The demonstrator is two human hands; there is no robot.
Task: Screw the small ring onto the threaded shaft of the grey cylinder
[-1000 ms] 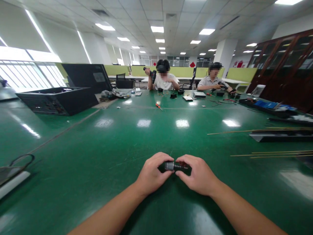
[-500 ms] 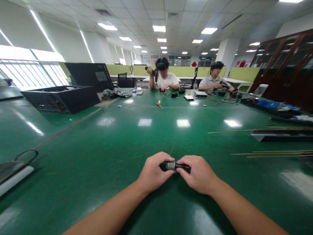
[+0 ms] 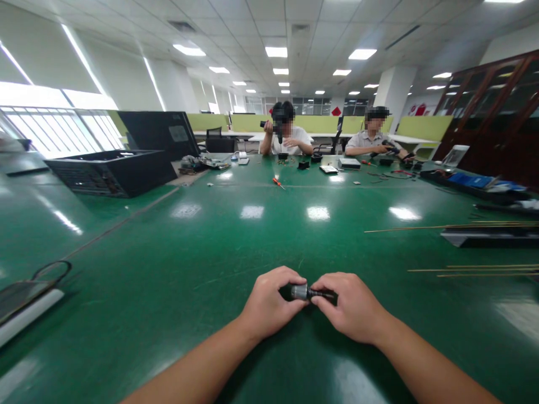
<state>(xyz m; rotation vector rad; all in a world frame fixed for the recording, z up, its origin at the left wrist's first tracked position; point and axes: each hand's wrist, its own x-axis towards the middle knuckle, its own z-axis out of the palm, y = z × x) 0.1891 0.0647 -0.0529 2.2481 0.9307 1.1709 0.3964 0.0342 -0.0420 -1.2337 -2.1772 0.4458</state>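
Observation:
Low over the green table, my left hand [image 3: 272, 300] is closed, thumb and fingers pinching a small silver metal cylinder [image 3: 299, 291]. From the cylinder's right end runs a dark, ribbed shaft [image 3: 318, 293]. My right hand [image 3: 351, 306] is closed too, its thumb and fingertips on that shaft close to the cylinder. The piece lies roughly level between both hands. Its outer ends are partly hidden by my fingers, and its exact kind is not clear.
An orange-handled screwdriver [image 3: 278, 183] lies ahead on the green table [image 3: 210, 241]. Thin brass-coloured rods [image 3: 484, 270] lie at right, a black computer case [image 3: 112, 174] at left. Across the table sit two people, one holding a power drill [image 3: 278, 126].
The view has shifted slightly, moving everything a little right and down. My grip on the piece looks the same. Across the table, one person's drill has come down and their other hand has lifted.

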